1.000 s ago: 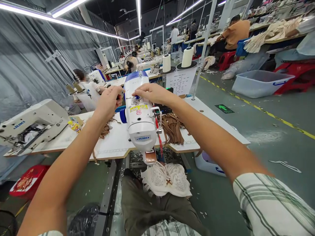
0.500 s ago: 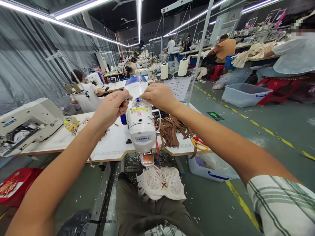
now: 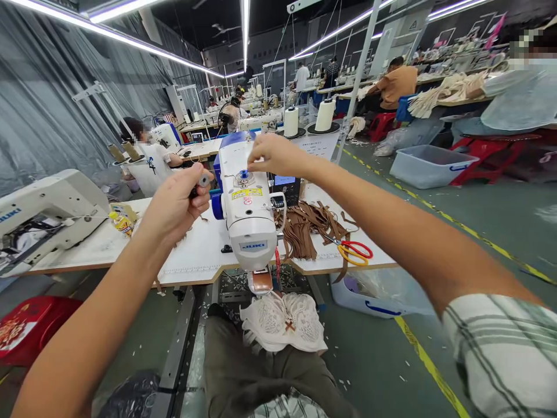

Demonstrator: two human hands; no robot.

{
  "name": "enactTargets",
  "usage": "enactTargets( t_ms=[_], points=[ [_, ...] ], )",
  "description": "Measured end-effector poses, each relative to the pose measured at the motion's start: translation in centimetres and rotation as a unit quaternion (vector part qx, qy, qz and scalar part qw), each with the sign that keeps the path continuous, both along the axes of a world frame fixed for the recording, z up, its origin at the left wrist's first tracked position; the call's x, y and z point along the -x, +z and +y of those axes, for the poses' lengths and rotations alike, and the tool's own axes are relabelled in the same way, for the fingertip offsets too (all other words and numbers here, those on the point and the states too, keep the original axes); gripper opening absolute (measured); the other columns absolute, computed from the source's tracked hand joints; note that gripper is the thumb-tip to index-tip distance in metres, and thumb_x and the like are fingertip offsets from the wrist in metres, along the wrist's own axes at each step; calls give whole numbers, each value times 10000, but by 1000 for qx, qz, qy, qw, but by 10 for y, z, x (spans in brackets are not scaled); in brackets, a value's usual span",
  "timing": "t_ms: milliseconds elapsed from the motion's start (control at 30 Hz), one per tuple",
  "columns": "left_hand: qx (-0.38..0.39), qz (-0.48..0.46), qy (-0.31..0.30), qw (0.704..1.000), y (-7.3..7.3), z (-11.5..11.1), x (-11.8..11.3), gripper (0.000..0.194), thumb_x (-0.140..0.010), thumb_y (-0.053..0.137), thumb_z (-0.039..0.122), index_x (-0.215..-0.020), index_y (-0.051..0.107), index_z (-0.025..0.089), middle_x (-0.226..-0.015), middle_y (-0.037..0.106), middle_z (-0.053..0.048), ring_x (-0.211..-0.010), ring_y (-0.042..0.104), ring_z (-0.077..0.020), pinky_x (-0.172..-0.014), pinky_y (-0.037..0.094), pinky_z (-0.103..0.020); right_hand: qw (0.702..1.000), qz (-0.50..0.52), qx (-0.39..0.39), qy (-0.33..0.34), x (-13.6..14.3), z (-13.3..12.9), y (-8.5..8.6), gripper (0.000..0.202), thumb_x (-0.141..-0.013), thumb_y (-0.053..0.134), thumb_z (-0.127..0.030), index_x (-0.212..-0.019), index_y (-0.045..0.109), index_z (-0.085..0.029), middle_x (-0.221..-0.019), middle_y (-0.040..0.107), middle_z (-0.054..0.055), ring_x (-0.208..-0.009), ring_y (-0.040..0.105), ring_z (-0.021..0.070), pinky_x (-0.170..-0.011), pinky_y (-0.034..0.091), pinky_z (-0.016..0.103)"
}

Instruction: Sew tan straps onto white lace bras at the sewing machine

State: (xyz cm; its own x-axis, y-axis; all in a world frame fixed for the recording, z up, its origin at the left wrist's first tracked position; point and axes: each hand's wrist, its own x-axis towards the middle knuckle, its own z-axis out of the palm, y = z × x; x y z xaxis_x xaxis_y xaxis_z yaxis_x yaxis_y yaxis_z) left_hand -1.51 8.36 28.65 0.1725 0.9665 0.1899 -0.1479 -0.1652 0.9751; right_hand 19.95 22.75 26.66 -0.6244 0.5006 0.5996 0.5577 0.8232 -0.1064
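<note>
My left hand (image 3: 180, 194) is closed around a small grey metal bobbin (image 3: 202, 181), held up left of the white sewing machine (image 3: 250, 223). A dark part shows beneath the bobbin between my fingers. Over the machine's top, my right hand (image 3: 276, 155) is pinched closed beside the blue-centred bobbin winder (image 3: 244, 175); whatever its fingertips hold is too fine to make out. A white lace bra (image 3: 285, 322) with a small brown bow lies on my lap, below the machine head.
Brown straps (image 3: 304, 229) and red-and-orange scissors (image 3: 354, 252) lie right of the machine. Two cream thread cones (image 3: 324, 115) stand behind. Left are a yellow bottle (image 3: 120, 223) and another machine (image 3: 52, 217). A plastic bin (image 3: 374, 293) sits under the table. Co-workers sit around.
My left hand has moved left and slightly down with the bobbin, away from the machine. My right hand has risen a little and shifted slightly, uncovering the control panel behind.
</note>
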Motion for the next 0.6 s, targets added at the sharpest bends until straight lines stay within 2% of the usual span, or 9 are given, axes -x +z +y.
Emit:
enactTargets(
  t_ms=[100, 167, 267, 300, 333, 400, 467, 500, 600],
  points=[
    [-2, -29, -46, 999, 10, -7, -13, 287, -960, 583, 368, -753, 578, 169, -617, 379, 48, -442, 347, -26, -412, 316, -174, 998, -20, 17, 57, 0, -16, 3, 216, -889, 630, -354, -885, 775, -195, -866, 634, 44, -833, 532, 176, -792, 374, 326],
    [-29, -38, -55, 997, 17, -7, -26, 328, -972, 564, 395, -732, 566, 171, -614, 374, 47, -441, 355, -25, -415, 315, -177, 999, -35, 6, 38, 10, -17, 7, 196, -895, 615, -307, -873, 766, -184, -888, 638, 49, -836, 532, 177, -791, 366, 324],
    [-79, -23, -32, 996, 18, -1, -31, 323, -942, 617, 407, -728, 569, 170, -631, 399, 43, -452, 373, -23, -419, 326, -179, 997, -63, -13, -50, 14, -13, 13, 153, -874, 632, -248, -837, 752, -161, -881, 631, 65, -852, 525, 194, -799, 351, 339],
    [-87, -16, -23, 996, 17, 0, -28, 310, -928, 641, 402, -735, 577, 168, -639, 410, 41, -460, 382, -24, -421, 329, -180, 996, -73, -9, -59, 11, -14, 13, 148, -872, 637, -250, -834, 748, -159, -873, 627, 65, -847, 523, 193, -798, 351, 342],
    [-90, -12, -18, 996, 15, -1, -23, 297, -918, 655, 397, -742, 583, 168, -643, 417, 38, -466, 387, -26, -421, 330, -180, 996, -81, 4, -48, 7, -16, 14, 155, -876, 635, -265, -840, 744, -161, -871, 624, 62, -832, 522, 186, -792, 355, 340],
    [-85, -5, -11, 996, 14, -5, -16, 292, -919, 646, 408, -757, 590, 172, -635, 419, 36, -471, 389, -35, -421, 332, -183, 995, -89, 47, 16, 0, -24, 14, 187, -900, 612, -311, -883, 737, -173, -886, 625, 50, -799, 522, 164, -772, 370, 325],
    [-78, 6, 10, 997, 18, -11, -17, 321, -941, 599, 452, -766, 575, 184, -618, 411, 36, -462, 376, -44, -417, 334, -184, 991, -85, 78, 68, 0, -28, 15, 212, -920, 583, -334, -921, 733, -184, -903, 632, 39, -781, 522, 147, -760, 377, 312],
    [-77, 10, 23, 997, 21, -13, -21, 336, -958, 565, 465, -770, 564, 187, -615, 409, 37, -458, 369, -44, -417, 335, -179, 991, -81, 76, 69, 3, -26, 16, 210, -921, 578, -324, -920, 735, -184, -894, 636, 36, -780, 521, 146, -764, 376, 312],
    [-72, 19, 51, 996, 28, -15, -32, 347, -988, 520, 451, -777, 539, 176, -626, 410, 43, -451, 365, -26, -423, 336, -156, 997, -77, 26, 5, 12, -14, 16, 179, -887, 608, -265, -831, 744, -164, -813, 630, 39, -775, 507, 159, -772, 361, 329]
  ],
)
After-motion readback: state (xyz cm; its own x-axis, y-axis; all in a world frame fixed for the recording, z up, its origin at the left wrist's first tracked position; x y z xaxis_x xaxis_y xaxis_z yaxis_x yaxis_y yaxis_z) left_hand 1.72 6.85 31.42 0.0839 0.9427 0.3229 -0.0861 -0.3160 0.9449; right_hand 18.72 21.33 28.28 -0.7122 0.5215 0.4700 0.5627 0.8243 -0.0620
